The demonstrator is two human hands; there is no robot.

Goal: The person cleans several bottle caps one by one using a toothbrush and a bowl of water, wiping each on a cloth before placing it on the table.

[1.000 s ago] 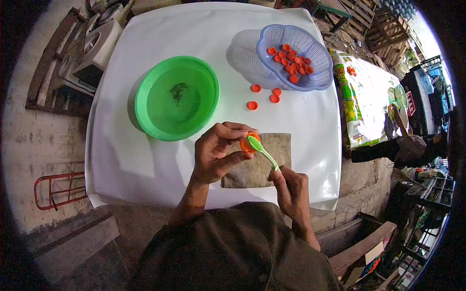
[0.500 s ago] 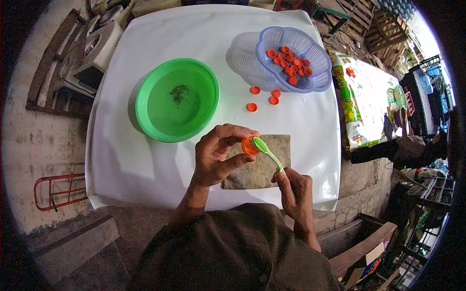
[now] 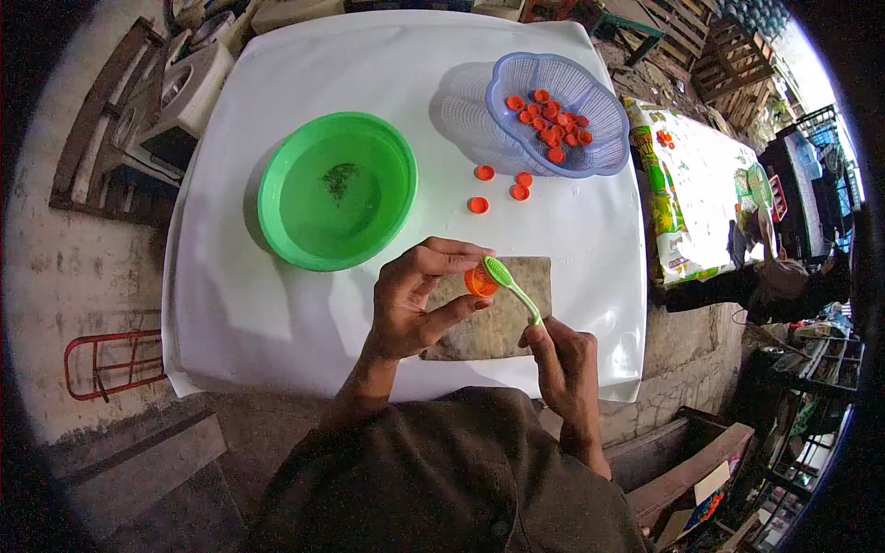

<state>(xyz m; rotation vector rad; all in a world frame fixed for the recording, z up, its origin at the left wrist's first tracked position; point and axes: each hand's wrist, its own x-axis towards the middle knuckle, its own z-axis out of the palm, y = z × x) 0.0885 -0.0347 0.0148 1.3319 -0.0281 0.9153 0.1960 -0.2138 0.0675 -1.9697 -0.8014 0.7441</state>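
An orange bottle cap [image 3: 478,282] is pinched between the thumb and fingers of my left hand [image 3: 417,297]. My right hand [image 3: 563,358] grips a green toothbrush [image 3: 525,300] by its handle, with the bristle head right at the cap's rim. Beneath both hands a stained, greyish-brown cloth [image 3: 489,334] lies flat on the white-covered table [image 3: 304,341]. Beyond the cloth, several loose orange caps [image 3: 477,205] rest on the table.
A green basin [image 3: 293,230] of water with dark bits in it stands at the left. At the back right is a lavender mesh basket [image 3: 604,88] holding several orange caps [image 3: 553,129]. A large printed sack [image 3: 701,184] and a person's arm [image 3: 770,240] appear off the table's right side.
The cap has turned a little in my left hand, so more of its side shows. The toothbrush head has shifted slightly to the right, toward the cap's edge.
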